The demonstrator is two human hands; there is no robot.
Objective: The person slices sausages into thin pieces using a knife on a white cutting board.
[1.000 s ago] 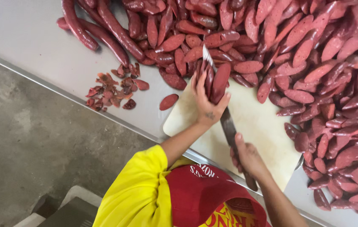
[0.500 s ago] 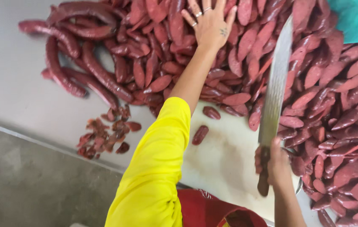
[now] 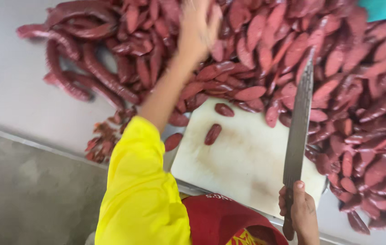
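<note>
Grey metal table over a concrete floor, and pretty much the whole far and right side of it is buried in red sausages. I'm watching this through the head cam, looking straight down.

Closest to me is the right hand, wrapped tight around the handle of a long knife, thumb pressed on the base of the blade. The blade runs up and away from that grip, its tip over the near edge of the sausage pile. Just left of the grip sits the white cutting board, mostly bare except for two short sausage pieces near its far-left corner, with one more lying just off the board on the table.

Further out, the left hand in the yellow sleeve is up in the pile. It's blurry, so I can't tell if the fingers have closed on anything yet.

My worry: the blade is raised over the board's right side, and the left forearm crosses the space beside it. If that arm swings right while the knife drops, that's a cut. Sausages crowding the board's far and right edges could also roll under the blade.

Open room is the middle of the board and the bare table to the left, past the small heap of trimmed ends by the table's near edge.
</note>
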